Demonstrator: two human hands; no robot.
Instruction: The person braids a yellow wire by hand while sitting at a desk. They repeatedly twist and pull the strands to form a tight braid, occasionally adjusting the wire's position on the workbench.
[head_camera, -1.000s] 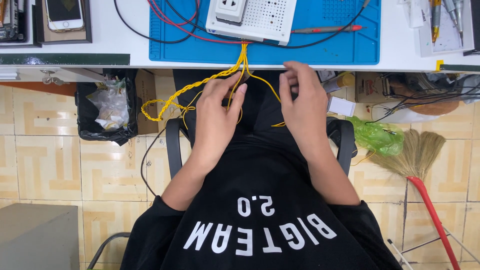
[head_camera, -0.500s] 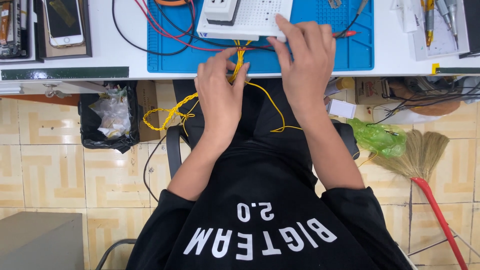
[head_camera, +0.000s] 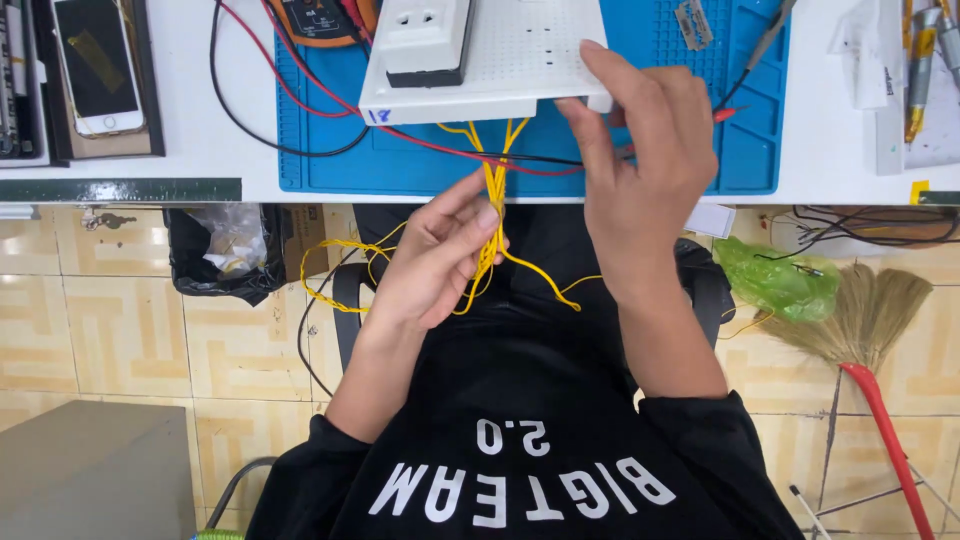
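A bundle of thin yellow wires (head_camera: 494, 190) hangs from the underside of a white perforated board (head_camera: 520, 60) lying on a blue mat (head_camera: 740, 140). My left hand (head_camera: 435, 260) pinches the bundle just below the table edge, and loose loops trail left toward my lap. My right hand (head_camera: 640, 170) grips the board's near right corner, fingers over its edge. A white socket block (head_camera: 425, 35) sits on the board. A red lead and a black lead cross the mat under the board.
A phone (head_camera: 95, 65) lies in a tray at the left of the white table. Tools sit at the far right. Below are a black bin (head_camera: 225, 250), a green bag (head_camera: 780, 280), a red-handled broom (head_camera: 870, 350) and a tiled floor.
Both hands rose from my lap to the table edge. My right hand reached onto the board's corner and my left slid up the yellow bundle.
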